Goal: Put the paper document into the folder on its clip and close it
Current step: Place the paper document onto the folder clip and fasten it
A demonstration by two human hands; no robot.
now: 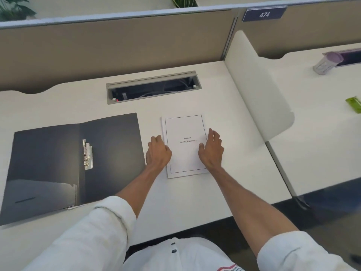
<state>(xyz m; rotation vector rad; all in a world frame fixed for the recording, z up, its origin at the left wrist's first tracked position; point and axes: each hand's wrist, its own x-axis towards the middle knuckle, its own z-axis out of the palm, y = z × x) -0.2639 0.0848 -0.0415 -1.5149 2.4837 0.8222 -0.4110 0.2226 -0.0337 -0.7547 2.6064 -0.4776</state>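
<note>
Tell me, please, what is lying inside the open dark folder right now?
Only the metal clip shows inside the open folder, next to its spine. No pages are in it. The paper document lies beside it on the desk, between both hands.

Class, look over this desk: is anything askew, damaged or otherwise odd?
Nothing is damaged or spilled. The folder lies open, tilted and overhanging the desk's near edge. The document is slightly rotated. The cable hatch stands open, wires showing.
</note>
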